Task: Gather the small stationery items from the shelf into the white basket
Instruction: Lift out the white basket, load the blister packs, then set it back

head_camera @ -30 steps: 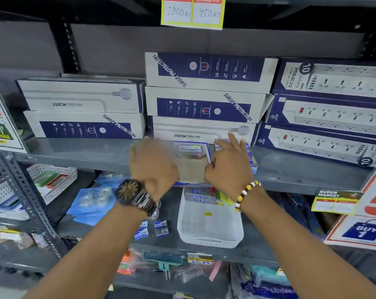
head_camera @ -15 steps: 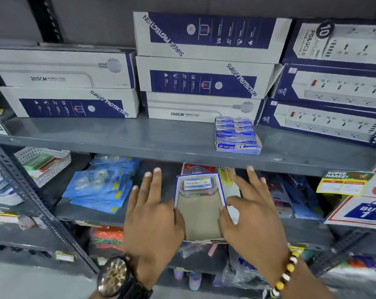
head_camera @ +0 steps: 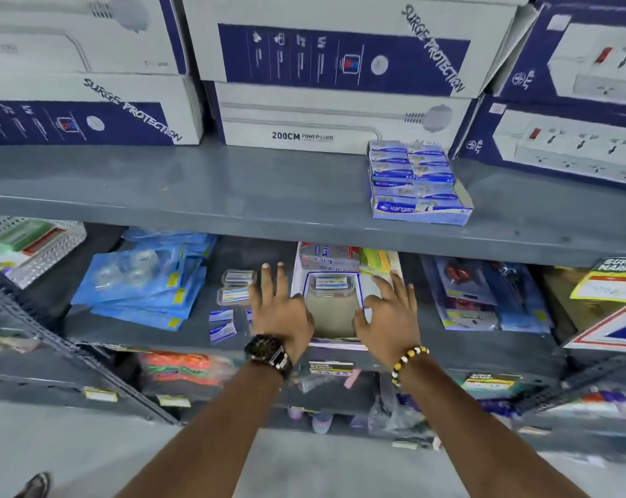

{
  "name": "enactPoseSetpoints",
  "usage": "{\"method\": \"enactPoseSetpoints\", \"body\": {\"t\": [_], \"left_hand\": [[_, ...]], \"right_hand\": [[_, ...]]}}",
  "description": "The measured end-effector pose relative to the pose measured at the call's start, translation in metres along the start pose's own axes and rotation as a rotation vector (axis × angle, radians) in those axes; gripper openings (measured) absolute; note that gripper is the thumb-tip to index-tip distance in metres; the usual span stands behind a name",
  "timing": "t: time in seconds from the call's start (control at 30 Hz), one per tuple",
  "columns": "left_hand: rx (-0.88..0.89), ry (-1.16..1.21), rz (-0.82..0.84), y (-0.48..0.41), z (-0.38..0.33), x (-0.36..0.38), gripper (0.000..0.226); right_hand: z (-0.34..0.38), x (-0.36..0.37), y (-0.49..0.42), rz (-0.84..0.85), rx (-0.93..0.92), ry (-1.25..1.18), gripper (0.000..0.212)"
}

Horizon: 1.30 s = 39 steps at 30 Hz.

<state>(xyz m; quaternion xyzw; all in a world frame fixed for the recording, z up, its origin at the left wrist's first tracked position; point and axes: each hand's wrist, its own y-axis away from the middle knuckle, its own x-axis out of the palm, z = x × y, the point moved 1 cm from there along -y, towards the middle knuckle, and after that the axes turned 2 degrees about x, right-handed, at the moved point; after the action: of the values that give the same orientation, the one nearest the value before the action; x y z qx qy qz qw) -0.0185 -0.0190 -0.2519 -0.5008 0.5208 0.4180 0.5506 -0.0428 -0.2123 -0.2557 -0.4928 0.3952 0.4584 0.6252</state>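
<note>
I hold an open blue-edged card box (head_camera: 335, 312) between my left hand (head_camera: 281, 310) and my right hand (head_camera: 388, 314), thumbs pressed on its sides and fingers spread. One small clear labelled pack (head_camera: 331, 283) lies at its far end. The box sits low inside the white basket (head_camera: 297, 278) on the lower shelf. Silver-and-red packs (head_camera: 327, 257) lie at the basket's back. Loose clear packs (head_camera: 234, 285) and tiny blue boxes (head_camera: 222, 325) lie just left of my left hand. A blue tray of staple boxes (head_camera: 417, 185) stands on the upper shelf.
Large surge-protector cartons (head_camera: 326, 66) line the back of the upper grey shelf (head_camera: 196, 210). On the lower shelf lie blue tape packs (head_camera: 142, 282), a perforated white basket (head_camera: 35, 246) at far left, and hanging packs (head_camera: 484, 300) at right. Price signs (head_camera: 613, 282) overhang at right.
Both hands took the open box off the upper shelf, beside the blue staple tray, and brought it down into the white basket. The view has dropped and moved closer.
</note>
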Motion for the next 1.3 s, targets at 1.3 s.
{"method": "enactPoseSetpoints", "body": {"t": [1.3], "left_hand": [[0.252, 0.185, -0.575, 0.092, -0.052, -0.13, 0.062]], "right_hand": [[0.012, -0.147, 0.07, -0.432, -0.243, -0.307, 0.043]]}}
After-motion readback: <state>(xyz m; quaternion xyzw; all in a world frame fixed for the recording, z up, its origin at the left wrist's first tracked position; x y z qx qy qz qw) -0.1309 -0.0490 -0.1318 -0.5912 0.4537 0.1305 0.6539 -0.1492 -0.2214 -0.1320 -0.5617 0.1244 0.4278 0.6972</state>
